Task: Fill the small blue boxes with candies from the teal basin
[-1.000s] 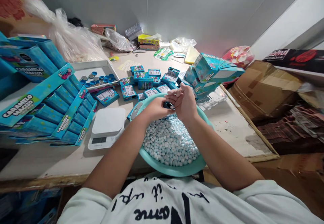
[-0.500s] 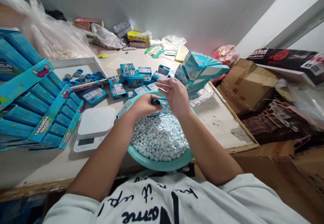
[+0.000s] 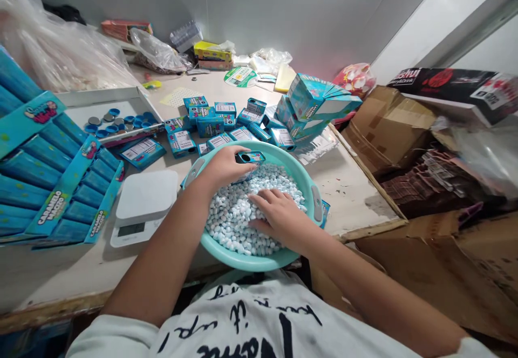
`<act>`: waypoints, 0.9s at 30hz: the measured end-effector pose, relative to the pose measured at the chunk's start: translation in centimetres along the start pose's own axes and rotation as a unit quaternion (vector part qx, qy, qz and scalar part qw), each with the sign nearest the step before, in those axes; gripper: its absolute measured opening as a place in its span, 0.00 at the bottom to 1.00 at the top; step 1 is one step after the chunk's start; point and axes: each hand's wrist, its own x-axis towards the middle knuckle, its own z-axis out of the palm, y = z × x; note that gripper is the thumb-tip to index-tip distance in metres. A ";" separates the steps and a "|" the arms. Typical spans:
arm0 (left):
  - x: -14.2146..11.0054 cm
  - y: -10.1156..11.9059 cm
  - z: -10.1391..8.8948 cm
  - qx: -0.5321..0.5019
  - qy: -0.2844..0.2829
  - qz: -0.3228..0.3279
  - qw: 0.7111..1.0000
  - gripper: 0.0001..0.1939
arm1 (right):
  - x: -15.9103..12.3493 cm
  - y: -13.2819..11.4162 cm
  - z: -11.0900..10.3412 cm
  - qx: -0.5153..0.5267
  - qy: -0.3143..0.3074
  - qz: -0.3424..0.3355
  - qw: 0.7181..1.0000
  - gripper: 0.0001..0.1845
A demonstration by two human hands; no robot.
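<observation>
A turquoise basin [image 3: 246, 265] in front of me holds a heap of small white and pale blue candies [image 3: 234, 223]. My left hand [image 3: 224, 168] grips a small blue candy box [image 3: 251, 157] over the basin's far left part; a dark round hole shows in the box's top face. Down on the candies lies my right hand [image 3: 279, 215], its fingers apart and the tips partly among the pieces. No candy can be made out in its grasp. Beyond the rim, several similar blue boxes [image 3: 210, 126] lie in a loose pile.
Left of the basin stands a white kitchen scale [image 3: 145, 198]. A shallow white tray [image 3: 133, 96] holds blue caps and grey discs. Blue display cartons [image 3: 52, 180] fill the far left, and more blue cartons [image 3: 313, 101] stand back right. Brown cardboard boxes [image 3: 390, 131] sit beyond the table's right edge.
My right hand has come down from beside the box onto the candies, and its fingers have spread. The left hand still holds the box over the basin. The view has shifted slightly.
</observation>
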 end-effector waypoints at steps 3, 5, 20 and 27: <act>-0.1 0.2 0.0 -0.001 -0.010 0.002 1.000 0.27 | 1.3 0.8 -0.3 -0.025 -0.012 -0.033 0.999 0.12; -0.1 0.2 -0.1 -0.001 -0.017 0.007 1.000 0.27 | 2.1 1.6 -0.4 0.020 0.003 -0.052 0.998 0.10; -0.1 -0.1 -0.4 0.003 -0.034 0.052 0.998 0.19 | 12.3 1.6 -6.2 0.810 0.307 0.141 0.479 0.10; -0.2 -0.5 0.1 -0.006 -0.022 0.094 0.995 0.11 | 13.4 1.7 -4.8 0.856 0.255 0.168 0.416 0.09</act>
